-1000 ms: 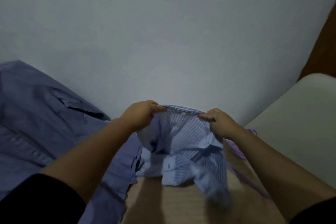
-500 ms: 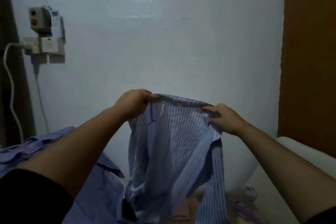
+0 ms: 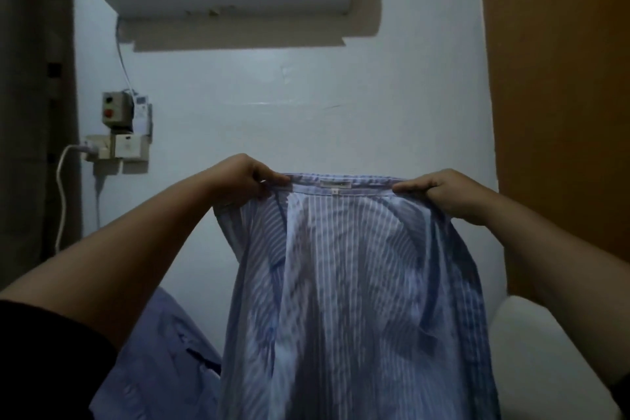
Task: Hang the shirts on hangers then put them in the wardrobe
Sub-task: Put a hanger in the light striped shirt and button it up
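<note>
Before white wall, striped shirt (image 3: 358, 300) hanging lengthwise, collar up, both hands' grip

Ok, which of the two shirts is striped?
The striped shirt is the one held up by its collar between the left hand and right hand. The plain blue shirt lies lower left, untouched.

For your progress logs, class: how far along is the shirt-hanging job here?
Done: nothing visibly hung; no hanger in view. In hand: left hand and right hand pinch the blue-and-white striped cotton shirt by its collar. Left: hanger, wardrobe, and the plain blue shirt lying below.
</note>
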The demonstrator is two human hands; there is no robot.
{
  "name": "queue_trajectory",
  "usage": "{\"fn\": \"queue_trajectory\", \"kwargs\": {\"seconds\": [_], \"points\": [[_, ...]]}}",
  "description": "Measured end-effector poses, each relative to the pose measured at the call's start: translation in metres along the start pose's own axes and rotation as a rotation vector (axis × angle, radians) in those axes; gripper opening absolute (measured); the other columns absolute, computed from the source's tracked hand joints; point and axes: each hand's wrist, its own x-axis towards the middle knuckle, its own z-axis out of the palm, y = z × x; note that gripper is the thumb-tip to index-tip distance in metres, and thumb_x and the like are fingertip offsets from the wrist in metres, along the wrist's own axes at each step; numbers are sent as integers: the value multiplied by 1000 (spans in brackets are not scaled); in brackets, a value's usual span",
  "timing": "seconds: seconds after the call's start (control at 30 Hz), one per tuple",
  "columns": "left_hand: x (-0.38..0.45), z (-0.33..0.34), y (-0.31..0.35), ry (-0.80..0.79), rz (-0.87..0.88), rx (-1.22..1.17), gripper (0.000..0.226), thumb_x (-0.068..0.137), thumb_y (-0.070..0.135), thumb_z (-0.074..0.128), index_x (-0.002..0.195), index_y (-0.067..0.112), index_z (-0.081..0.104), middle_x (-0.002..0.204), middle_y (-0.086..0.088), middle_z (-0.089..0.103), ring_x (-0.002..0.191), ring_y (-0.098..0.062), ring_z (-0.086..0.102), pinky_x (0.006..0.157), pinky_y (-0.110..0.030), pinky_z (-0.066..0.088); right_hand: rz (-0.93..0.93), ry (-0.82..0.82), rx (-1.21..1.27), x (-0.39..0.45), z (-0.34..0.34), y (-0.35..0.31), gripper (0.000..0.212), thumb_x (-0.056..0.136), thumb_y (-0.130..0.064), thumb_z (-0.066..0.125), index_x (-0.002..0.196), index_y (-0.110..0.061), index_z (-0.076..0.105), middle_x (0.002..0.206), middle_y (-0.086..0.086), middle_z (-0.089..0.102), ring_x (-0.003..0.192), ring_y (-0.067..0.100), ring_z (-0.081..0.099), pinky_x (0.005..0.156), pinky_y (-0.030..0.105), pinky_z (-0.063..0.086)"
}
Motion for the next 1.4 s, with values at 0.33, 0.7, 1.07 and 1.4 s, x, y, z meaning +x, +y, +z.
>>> {"fn": "queue_trajectory", "kwargs": {"seconds": [0.33,0.7,1.07,1.4], "points": [[-41,-40,30,-79,-66,71,52,79,21,76,127,32,60,110,11,58,91,-7,51,83,-24,36,-78,-46,100,-30,-23,-32,38,77,-8,73,114,-14,68,109,-2,64,96,8,57,89,25,43],[-54,-44,42,126,112,410,53,84,19,72,133,31,55,132,-4,61,113,-26,58,86,-29,43,-219,173,-314,-40,-25,-42,44,85,-14,68,128,-18,58,109,10,58,101,23,51,76,24,31],[-72,-26,43,-90,41,366,53,80,23,76,129,33,59,127,-1,63,93,-14,53,80,-25,38,-142,38,-282,-69,-7,-20,42,85,-16,67,126,-21,59,91,-4,53,96,16,49,76,22,30],[-62,107,-10,-370,-24,259,55,76,26,79,127,34,61,129,4,63,109,-15,59,92,-25,42,75,-204,-251,-66,83,82,42,86,-15,66,128,-20,59,96,-7,57,91,10,51,67,16,34]]}}
